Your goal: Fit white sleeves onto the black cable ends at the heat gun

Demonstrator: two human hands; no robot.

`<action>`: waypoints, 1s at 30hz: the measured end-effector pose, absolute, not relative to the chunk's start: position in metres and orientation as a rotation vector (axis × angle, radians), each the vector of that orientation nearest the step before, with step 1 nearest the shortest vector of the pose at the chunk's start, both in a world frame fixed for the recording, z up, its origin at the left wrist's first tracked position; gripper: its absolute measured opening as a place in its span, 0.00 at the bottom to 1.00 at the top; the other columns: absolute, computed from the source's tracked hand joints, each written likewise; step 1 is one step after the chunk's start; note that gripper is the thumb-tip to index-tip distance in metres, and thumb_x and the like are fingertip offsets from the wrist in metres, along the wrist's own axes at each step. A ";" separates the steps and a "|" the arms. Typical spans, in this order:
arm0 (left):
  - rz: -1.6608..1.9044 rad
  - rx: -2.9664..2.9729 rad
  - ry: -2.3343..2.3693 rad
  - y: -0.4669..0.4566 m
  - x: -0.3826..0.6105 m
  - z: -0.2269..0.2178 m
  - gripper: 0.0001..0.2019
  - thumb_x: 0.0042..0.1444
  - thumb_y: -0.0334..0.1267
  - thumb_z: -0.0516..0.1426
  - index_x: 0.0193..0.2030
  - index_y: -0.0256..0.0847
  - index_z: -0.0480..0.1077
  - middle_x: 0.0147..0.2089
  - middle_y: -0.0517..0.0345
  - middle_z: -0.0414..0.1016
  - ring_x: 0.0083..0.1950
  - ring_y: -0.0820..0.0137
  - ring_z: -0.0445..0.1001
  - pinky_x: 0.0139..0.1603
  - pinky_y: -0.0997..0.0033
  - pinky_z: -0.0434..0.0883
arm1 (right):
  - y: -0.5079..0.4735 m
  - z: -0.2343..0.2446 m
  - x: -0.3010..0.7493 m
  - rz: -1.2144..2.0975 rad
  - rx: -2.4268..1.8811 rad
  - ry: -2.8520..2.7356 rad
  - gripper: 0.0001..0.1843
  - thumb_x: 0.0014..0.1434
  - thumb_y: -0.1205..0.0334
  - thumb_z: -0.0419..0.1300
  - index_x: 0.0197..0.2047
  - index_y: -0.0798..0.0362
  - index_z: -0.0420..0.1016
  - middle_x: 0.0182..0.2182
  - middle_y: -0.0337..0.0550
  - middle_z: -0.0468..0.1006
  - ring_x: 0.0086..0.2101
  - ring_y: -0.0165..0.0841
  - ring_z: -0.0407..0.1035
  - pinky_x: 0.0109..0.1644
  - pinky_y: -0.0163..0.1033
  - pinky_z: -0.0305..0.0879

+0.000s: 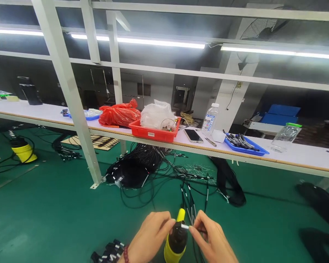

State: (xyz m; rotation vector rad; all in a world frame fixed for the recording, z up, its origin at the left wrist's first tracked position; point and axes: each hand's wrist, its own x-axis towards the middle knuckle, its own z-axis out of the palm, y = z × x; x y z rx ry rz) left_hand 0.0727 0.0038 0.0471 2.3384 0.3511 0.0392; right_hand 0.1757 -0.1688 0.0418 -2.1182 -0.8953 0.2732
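Observation:
My right hand is closed, thumb and fingers pinching a thin black cable whose white end points left. Facing it, my left hand has its thumb and forefinger pinched together; what they hold, if anything, I cannot make out. Between and below both hands stands a yellow and black tool, partly hidden by the left fingers. Several black cables with grey sleeves lie just beyond the right hand. At the lower left, beside my left wrist, is a bundle of black cable ends with white marks.
A long white table crosses ahead, carrying a red tray, red bag, phone, water bottle, blue tray of black parts and clear jar. Coiled black cables lie on the green floor beneath.

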 end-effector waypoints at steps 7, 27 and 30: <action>0.086 2.286 0.376 0.006 0.082 0.032 0.15 0.64 0.47 0.48 0.31 0.42 0.66 0.34 0.61 0.73 0.41 0.67 0.68 0.40 0.73 0.61 | -0.165 0.035 0.179 0.126 -2.077 -0.876 0.19 0.59 0.46 0.54 0.23 0.48 0.61 0.23 0.36 0.70 0.26 0.31 0.66 0.29 0.32 0.63; 0.147 2.195 0.359 0.005 0.088 0.025 0.03 0.58 0.38 0.54 0.34 0.43 0.66 0.38 0.63 0.74 0.44 0.68 0.68 0.43 0.74 0.63 | -0.170 0.022 0.190 0.265 -2.172 -0.918 0.15 0.60 0.53 0.52 0.27 0.50 0.71 0.27 0.41 0.74 0.30 0.35 0.69 0.32 0.35 0.63; 0.131 2.271 0.368 0.005 0.089 0.023 0.09 0.63 0.42 0.50 0.35 0.43 0.67 0.35 0.62 0.73 0.40 0.68 0.68 0.40 0.73 0.62 | -0.170 0.024 0.191 0.263 -2.144 -0.902 0.14 0.60 0.54 0.54 0.26 0.50 0.71 0.27 0.41 0.75 0.30 0.35 0.69 0.33 0.34 0.63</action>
